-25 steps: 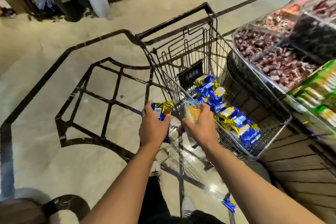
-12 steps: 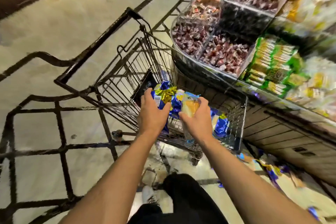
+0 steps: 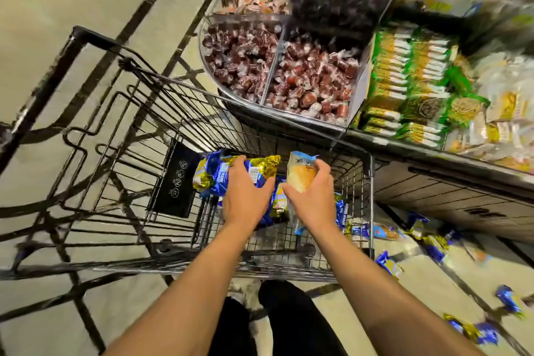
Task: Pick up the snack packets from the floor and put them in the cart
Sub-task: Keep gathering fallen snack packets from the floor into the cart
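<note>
My left hand (image 3: 245,196) grips a blue and gold snack packet (image 3: 260,172) over the black wire cart (image 3: 367,211). Beside it, my right hand (image 3: 313,199) holds a clear packet with a pale bun inside (image 3: 300,172), also above the cart basket. Several blue and gold packets (image 3: 209,176) lie in the cart under my hands. More blue and gold packets (image 3: 388,263) are scattered on the floor at the right, beside the shelf base.
A display stand with clear bins of wrapped brown sweets (image 3: 291,72) and green boxed snacks (image 3: 404,81) rises right behind the cart. The cart's handle (image 3: 86,40) points to the far left. My legs (image 3: 277,324) stand just before the cart.
Both hands carried their packets forward from the cart's near edge to over the basket. The view swung right and down, bringing the shelf and scattered floor packets into sight.
</note>
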{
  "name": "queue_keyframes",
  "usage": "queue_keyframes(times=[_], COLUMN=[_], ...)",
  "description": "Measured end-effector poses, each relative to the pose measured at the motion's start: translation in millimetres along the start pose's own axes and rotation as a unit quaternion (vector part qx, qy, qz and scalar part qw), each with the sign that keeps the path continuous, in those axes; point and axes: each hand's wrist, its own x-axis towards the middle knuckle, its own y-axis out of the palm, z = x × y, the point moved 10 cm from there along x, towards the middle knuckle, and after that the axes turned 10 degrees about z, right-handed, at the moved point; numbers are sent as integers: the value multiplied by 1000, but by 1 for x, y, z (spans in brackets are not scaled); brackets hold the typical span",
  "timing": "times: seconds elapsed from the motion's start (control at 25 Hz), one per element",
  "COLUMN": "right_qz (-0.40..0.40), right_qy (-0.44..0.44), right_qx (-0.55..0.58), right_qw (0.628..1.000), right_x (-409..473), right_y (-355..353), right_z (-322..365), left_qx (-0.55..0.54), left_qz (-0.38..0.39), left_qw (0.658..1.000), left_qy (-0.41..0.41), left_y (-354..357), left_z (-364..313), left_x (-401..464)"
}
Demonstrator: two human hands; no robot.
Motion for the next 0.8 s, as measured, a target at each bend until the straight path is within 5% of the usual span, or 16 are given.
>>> queue_keyframes(times=[0.44, 0.8], right_qz=[13, 28], right_qy=[133, 189], right_qx=[24, -59], right_qw=[991, 980], right_x=[101, 146], right_y=[53, 108], right_z=[-123, -182], left_qx=[47, 125], left_qz=[52, 69], left_qw=[997, 987], left_qy=[-38, -72], left_y=[114, 183], left_z=[67, 119], left_x=[118, 167])
